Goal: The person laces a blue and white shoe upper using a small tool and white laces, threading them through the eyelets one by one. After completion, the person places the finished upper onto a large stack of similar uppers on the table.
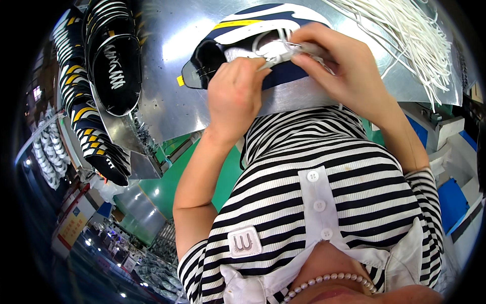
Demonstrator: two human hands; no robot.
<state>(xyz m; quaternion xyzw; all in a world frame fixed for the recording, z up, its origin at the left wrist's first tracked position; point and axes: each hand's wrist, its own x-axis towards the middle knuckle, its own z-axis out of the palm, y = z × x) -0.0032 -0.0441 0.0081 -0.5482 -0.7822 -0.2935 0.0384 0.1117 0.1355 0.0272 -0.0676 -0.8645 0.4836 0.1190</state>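
Observation:
On the metal tabletop [174, 109] in front of me lies a navy and white shoe upper [304, 14] with a yellow stripe, its dark-lined heel opening toward the left. My left hand [234, 93] is closed at the near side of the opening, pinching a white shoelace [277, 60] between thumb and fingertips. From the right, my right hand [349, 71] grips the same lace with thumb and forefinger over the lacing area. A loop of lace stands up between the hands. Motion blur hides exactly how the lace runs through the eyelets.
A large bundle of loose white shoelaces [412, 43] spreads over the table's right side. At the left, a dark shoe upper [117, 76] lies near a long stacked row of navy, white and yellow uppers [83, 114]. Blue bins [452, 205] stand low at the right.

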